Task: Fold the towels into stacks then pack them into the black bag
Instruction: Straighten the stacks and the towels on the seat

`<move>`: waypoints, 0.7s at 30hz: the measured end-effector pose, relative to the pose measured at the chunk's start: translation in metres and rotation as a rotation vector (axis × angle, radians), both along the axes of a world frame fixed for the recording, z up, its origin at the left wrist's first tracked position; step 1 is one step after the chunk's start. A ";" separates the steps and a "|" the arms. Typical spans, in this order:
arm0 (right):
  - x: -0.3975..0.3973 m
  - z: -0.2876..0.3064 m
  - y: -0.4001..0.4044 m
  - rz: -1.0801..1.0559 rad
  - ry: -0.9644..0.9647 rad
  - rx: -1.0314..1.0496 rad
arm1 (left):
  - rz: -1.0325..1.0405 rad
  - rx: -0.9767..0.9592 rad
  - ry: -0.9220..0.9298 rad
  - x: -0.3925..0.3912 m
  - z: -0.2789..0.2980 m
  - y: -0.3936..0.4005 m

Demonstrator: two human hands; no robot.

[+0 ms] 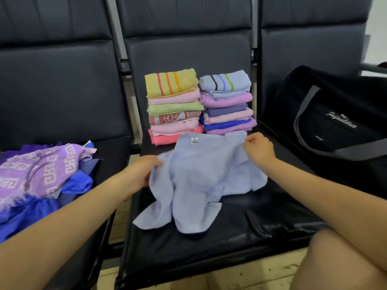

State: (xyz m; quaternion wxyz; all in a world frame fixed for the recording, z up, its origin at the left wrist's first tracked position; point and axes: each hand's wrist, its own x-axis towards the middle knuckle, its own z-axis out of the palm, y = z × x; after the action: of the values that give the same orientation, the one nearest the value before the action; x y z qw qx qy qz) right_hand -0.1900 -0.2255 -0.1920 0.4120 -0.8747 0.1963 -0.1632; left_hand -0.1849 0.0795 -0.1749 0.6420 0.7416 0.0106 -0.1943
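Towel (199, 181), pale blue and rumpled, lies on the middle seat (240, 233), where we pinch its edges with left hand (142, 172) at nine o'clock and right hand (258, 148) at two, folded stacks (173, 105) just behind, black bag (326, 114) toward three o'clock.

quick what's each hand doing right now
Left hand: grips the left edge of the light blue towel.
Right hand: pinches the same towel's upper right corner.

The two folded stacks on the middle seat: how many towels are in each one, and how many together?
Left stack: 6
Right stack: 6
Total: 12 folded towels, counting visible layers; thin ones may be hidden.
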 end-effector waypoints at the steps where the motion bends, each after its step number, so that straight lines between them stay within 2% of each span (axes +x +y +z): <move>1: -0.002 -0.004 0.005 0.011 0.068 -0.139 | 0.014 0.112 -0.025 -0.002 -0.004 0.002; 3: -0.007 -0.006 0.021 0.092 0.044 -0.313 | 0.048 0.247 -0.040 0.004 -0.011 0.007; 5: -0.013 -0.003 0.041 0.218 0.054 -0.361 | 0.016 0.358 -0.078 0.001 -0.014 0.008; 9: -0.034 0.002 0.076 0.516 0.634 -0.459 | -0.137 0.816 -0.255 -0.010 -0.021 0.003; 10: -0.039 0.000 0.082 0.573 0.715 -0.515 | -0.153 0.883 -0.271 -0.017 -0.021 0.000; 12: -0.043 -0.004 0.088 0.651 0.648 -0.604 | -0.187 0.993 -0.308 -0.023 -0.022 -0.003; 13: -0.042 -0.007 0.088 0.670 0.578 -0.584 | -0.204 1.027 -0.336 -0.026 -0.023 -0.004; 17: -0.035 -0.018 0.083 0.738 0.527 -0.382 | -0.213 0.948 -0.379 -0.031 -0.027 -0.003; 21: -0.042 -0.017 0.081 0.694 0.554 -0.471 | -0.131 0.728 -0.350 -0.036 -0.025 -0.004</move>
State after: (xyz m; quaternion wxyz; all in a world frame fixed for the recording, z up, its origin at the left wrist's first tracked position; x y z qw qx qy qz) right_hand -0.2323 -0.1441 -0.2092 0.1657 -0.9681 -0.0466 0.1819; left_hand -0.2206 0.0753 -0.2002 0.3162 0.9413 -0.0780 -0.0892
